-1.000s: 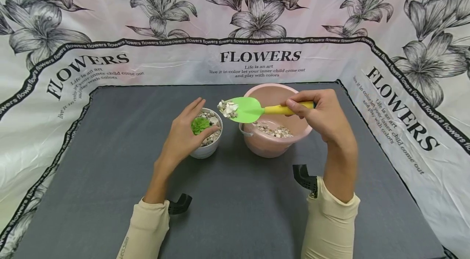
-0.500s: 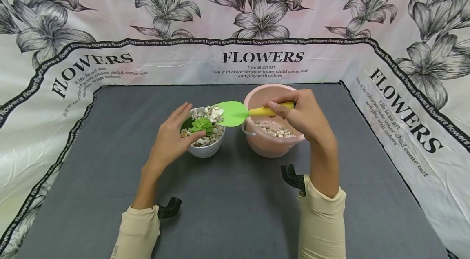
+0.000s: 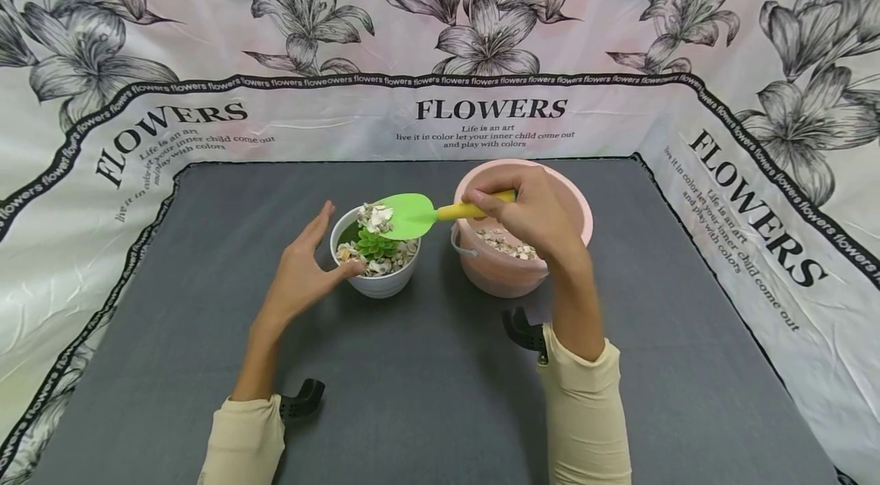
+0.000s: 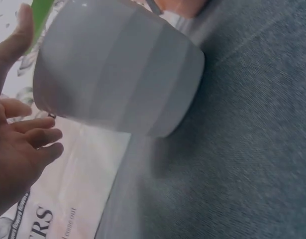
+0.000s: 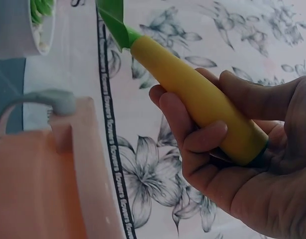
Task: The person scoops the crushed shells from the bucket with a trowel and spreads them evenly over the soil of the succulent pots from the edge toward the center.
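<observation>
My right hand [image 3: 532, 214] grips the yellow handle of a green garden trowel [image 3: 412, 216], fingers curled round it in the right wrist view. Pale stone chips [image 3: 375, 218] lie on the blade's tip, over a white flowerpot [image 3: 382, 286]. Inside the pot sits a small green succulent [image 3: 374, 244], partly covered by the blade, with more chips around it. At the pot's left side my left hand [image 3: 299, 279] is spread, thumb out at the near rim and the other fingers relaxed. The left wrist view shows its fingertips close beside the pot wall [image 4: 118, 69].
A pink bucket [image 3: 505, 282] with a grey-white handle stands right of the pot, beneath my right forearm, with stone chips [image 3: 509, 244] at its bottom. Grey cloth [image 3: 426, 378] covers the table. A flower-printed sheet [image 3: 330, 118] rises at the back and sides.
The trowel with its chips has moved left from beside the bucket to over the pot. My left hand has drawn back leftward, uncovering more of the pot.
</observation>
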The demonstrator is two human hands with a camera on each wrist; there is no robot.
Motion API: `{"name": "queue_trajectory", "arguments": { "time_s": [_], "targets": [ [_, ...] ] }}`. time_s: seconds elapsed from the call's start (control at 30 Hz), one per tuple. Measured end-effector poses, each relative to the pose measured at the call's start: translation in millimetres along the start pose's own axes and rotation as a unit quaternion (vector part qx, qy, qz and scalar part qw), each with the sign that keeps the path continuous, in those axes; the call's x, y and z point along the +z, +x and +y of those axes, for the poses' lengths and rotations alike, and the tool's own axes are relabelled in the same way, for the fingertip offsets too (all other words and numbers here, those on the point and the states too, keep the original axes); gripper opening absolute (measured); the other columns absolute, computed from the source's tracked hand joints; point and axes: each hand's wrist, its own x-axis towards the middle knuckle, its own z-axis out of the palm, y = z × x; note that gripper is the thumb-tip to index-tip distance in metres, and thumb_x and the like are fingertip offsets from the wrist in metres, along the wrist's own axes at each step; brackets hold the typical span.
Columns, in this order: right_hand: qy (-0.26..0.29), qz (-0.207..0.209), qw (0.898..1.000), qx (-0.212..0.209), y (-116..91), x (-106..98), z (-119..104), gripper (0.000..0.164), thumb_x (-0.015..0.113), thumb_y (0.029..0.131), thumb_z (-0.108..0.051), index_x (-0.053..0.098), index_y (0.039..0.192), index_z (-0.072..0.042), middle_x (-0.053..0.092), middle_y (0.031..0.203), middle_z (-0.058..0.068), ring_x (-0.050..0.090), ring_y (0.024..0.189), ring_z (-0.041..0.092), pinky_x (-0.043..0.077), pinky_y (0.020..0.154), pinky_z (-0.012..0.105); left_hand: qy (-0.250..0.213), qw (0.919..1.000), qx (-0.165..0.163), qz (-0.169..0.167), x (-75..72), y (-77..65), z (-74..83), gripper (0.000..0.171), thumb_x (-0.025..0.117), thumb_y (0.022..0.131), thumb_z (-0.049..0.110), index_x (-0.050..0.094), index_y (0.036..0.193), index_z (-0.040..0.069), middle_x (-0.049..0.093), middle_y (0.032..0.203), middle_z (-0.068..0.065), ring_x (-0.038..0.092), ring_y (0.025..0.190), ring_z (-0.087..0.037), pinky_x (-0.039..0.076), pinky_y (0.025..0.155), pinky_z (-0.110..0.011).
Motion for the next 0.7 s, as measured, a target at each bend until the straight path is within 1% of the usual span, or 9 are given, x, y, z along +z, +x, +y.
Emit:
{"name": "queue_trajectory", "arguments": {
  "time_s": [0.1, 0.2, 0.23, 0.33, 0.4, 0.47, 0.53, 0.63, 0.7],
  "targets": [
    [-0.004, -0.009, 1.0, 0.009, 3, 7, -1, 0.012, 0.072, 0.098, -0.012, 0.083, 0.099, -0.006, 0.077, 0.098, 0.013, 0.065, 0.082, 0.022, 0.052, 0.07, 0.023, -0.004, 0.9999, -0.006, -0.013, 1.2, -0.1, -4.8, 0.124, 0.09, 0.081, 0.044, 0.007, 0.17, 0.021, 0.027, 0.174, -0.01, 0.023, 0.162, -0.037, 0.027, 0.126, -0.065],
    [-0.022, -0.014, 1.0, 0.014, 6, 13, -2, 0.014, 0.072, 0.098, -0.015, 0.084, 0.098, -0.007, 0.076, 0.093, 0.011, 0.061, 0.077, 0.023, 0.047, 0.063, 0.023, -0.008, 0.9996, -0.006, -0.025, 2.8, 0.8, -9.3, 0.133, 0.091, 0.076, 0.054, 0.004, 0.17, 0.019, 0.027, 0.174, -0.01, 0.025, 0.161, -0.037, 0.029, 0.125, -0.064],
    [-0.03, -0.017, 0.999, 0.015, 7, 15, -3, 0.014, 0.072, 0.098, -0.015, 0.084, 0.097, -0.007, 0.076, 0.093, 0.011, 0.06, 0.077, 0.022, 0.046, 0.063, 0.023, -0.013, 0.9994, -0.007, -0.03, 3.7, 1.1, -11.1, 0.136, 0.091, 0.073, 0.058, 0.003, 0.17, 0.018, 0.026, 0.174, -0.009, 0.026, 0.161, -0.037, 0.03, 0.125, -0.063],
    [-0.051, -0.026, 0.998, 0.021, 10, 22, -4, 0.016, 0.071, 0.099, -0.018, 0.084, 0.099, -0.008, 0.074, 0.093, 0.009, 0.056, 0.078, 0.02, 0.044, 0.064, 0.026, -0.022, 0.9988, -0.015, -0.042, 6.4, 2.4, -14.9, 0.146, 0.089, 0.064, 0.071, 0.004, 0.17, 0.016, 0.026, 0.174, -0.011, 0.03, 0.159, -0.039, 0.035, 0.122, -0.063],
    [-0.061, -0.034, 0.997, 0.029, 12, 26, -4, 0.017, 0.07, 0.099, -0.02, 0.084, 0.1, -0.009, 0.074, 0.095, 0.009, 0.058, 0.081, 0.02, 0.046, 0.069, 0.028, -0.031, 0.9983, -0.019, -0.046, 9.0, 3.4, -16.2, 0.15, 0.09, 0.059, 0.072, 0.006, 0.17, 0.015, 0.027, 0.173, -0.015, 0.032, 0.158, -0.041, 0.038, 0.12, -0.064],
    [-0.065, -0.04, 0.996, 0.035, 15, 31, -4, 0.019, 0.07, 0.099, -0.021, 0.084, 0.101, -0.01, 0.074, 0.096, 0.008, 0.059, 0.083, 0.02, 0.047, 0.073, 0.029, -0.038, 0.9978, -0.024, -0.048, 11.8, 4.2, -16.2, 0.151, 0.094, 0.059, 0.067, 0.007, 0.17, 0.014, 0.029, 0.172, -0.02, 0.035, 0.155, -0.044, 0.039, 0.119, -0.064],
    [-0.07, -0.044, 0.996, 0.028, 17, 36, -4, 0.019, 0.069, 0.1, -0.022, 0.083, 0.102, -0.009, 0.075, 0.095, 0.009, 0.06, 0.083, 0.021, 0.047, 0.074, 0.029, -0.049, 0.9972, -0.031, -0.048, 14.6, 4.7, -15.7, 0.148, 0.098, 0.061, 0.056, 0.008, 0.17, 0.014, 0.03, 0.171, -0.023, 0.037, 0.154, -0.045, 0.039, 0.119, -0.065],
    [-0.071, -0.049, 0.996, 0.007, 19, 44, -7, 0.02, 0.068, 0.1, -0.02, 0.083, 0.102, -0.007, 0.075, 0.094, 0.01, 0.059, 0.079, 0.02, 0.048, 0.071, 0.028, -0.063, 0.9963, -0.036, -0.046, 17.4, 4.7, -14.3, 0.141, 0.101, 0.064, 0.04, 0.011, 0.17, 0.013, 0.032, 0.169, -0.023, 0.039, 0.153, -0.044, 0.039, 0.119, -0.064],
    [-0.075, -0.051, 0.996, -0.008, 19, 48, -10, 0.019, 0.068, 0.101, -0.017, 0.083, 0.101, -0.006, 0.075, 0.093, 0.01, 0.057, 0.074, 0.019, 0.046, 0.067, 0.027, -0.07, 0.996, -0.036, -0.042, 18.6, 4.9, -13.8, 0.137, 0.102, 0.066, 0.033, 0.015, 0.169, 0.014, 0.036, 0.168, -0.021, 0.041, 0.152, -0.041, 0.04, 0.118, -0.063]
  ]
}}
